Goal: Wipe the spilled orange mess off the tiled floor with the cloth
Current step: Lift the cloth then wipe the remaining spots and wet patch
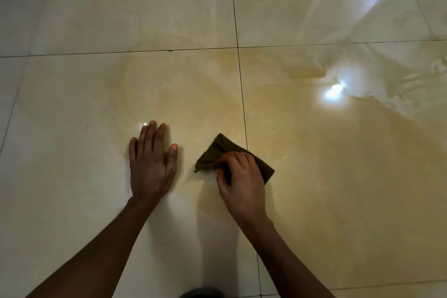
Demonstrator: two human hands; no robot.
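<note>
The dark cloth is gripped by the right hand on the tiled floor; the left hand is pressed flat. The orange mess, seemingly a thin film, could be smeared wider by the soaked cloth.

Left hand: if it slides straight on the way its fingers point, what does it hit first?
Nothing solid, as far as the frame shows. The left hand lies flat, fingers pointing up-frame over bare tiled floor; first crossing is the horizontal grout line. The cloth sits off to the side.
</note>
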